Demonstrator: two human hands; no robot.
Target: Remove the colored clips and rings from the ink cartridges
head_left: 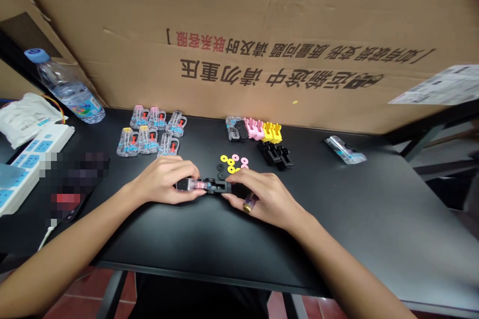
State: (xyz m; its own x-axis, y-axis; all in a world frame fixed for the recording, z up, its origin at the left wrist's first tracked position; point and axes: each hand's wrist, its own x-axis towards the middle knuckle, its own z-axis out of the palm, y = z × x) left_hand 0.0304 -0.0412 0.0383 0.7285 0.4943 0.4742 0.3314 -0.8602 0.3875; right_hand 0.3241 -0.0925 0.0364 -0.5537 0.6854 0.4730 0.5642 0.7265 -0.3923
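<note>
Between my two hands is a small clear plastic device with a black cap at one end and a slotted black plastic piece at the other. My left hand is closed on the clear body near the black cap. My right hand pinches the slotted piece between thumb and fingers. A dark purplish rod with a gold end also sits in the right hand; its kind is unclear. Just beyond my fingers lie several yellow, pink and black rings.
Several clear devices stand back left. Pink and yellow parts and black parts sit back right of the rings. A clear packet, water bottle, power strip and phone lie farther out. Cardboard walls the back.
</note>
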